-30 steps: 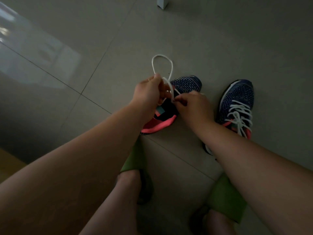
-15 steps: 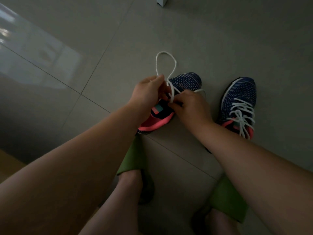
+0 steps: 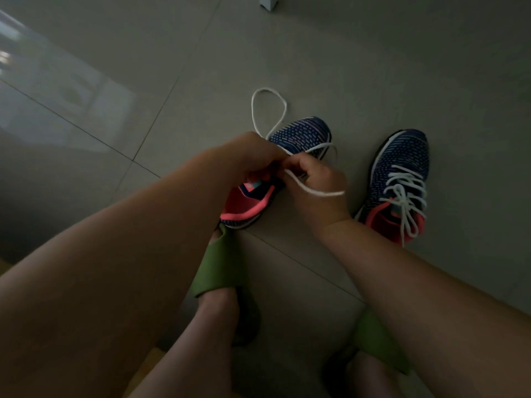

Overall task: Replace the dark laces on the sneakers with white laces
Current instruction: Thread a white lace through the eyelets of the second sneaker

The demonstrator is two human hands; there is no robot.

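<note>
- Head view: both hands meet over the near sneaker [image 3: 298, 133]. The left hand [image 3: 247, 159] has its fingers curled round the white lace [image 3: 268, 110], whose loop rises beyond the knuckles.
- The right hand [image 3: 316, 179] pinches the other strand, and its free end trails across the back of that hand.
- To the right of the right hand stands the second sneaker [image 3: 399, 168], already laced white and tied.
- Judgement: this looks like knot-tying. Keep both strands taut and even, hold the loop steady with the left, and draw the free end through cleanly so the bow sits centred above the tongue.
- No dark lace is visible.
</note>
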